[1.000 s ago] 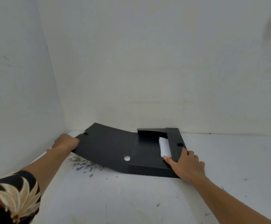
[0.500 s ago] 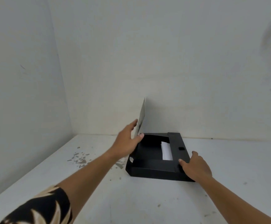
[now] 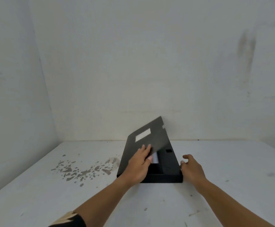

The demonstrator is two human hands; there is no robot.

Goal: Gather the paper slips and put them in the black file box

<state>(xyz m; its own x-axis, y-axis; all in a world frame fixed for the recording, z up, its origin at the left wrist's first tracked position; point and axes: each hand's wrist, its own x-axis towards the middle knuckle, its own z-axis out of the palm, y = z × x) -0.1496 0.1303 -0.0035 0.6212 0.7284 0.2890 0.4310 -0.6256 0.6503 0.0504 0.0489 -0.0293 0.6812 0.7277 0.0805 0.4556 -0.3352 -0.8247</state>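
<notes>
The black file box (image 3: pixel 163 179) lies on the white table near the back wall. Its lid (image 3: pixel 156 140), with a white label (image 3: pixel 143 134), slants half-shut over the tray. My left hand (image 3: pixel 138 166) pinches the lid's near edge, fingers on top and thumb under it. Under that edge, a bit of the white paper slips (image 3: pixel 155 158) shows inside the box; the rest is hidden. My right hand (image 3: pixel 192 167) is at the box's front right corner, fingers apart, thumb against the corner.
The white table (image 3: pixel 231 185) meets walls at the back and left (image 3: pixel 18 112). Grey chipped patches (image 3: pixel 77 169) mark the surface left of the box.
My left hand has swung the lid from flat open on the left, through upright, down over the tray. My right hand moved from the slips to the front right corner.
</notes>
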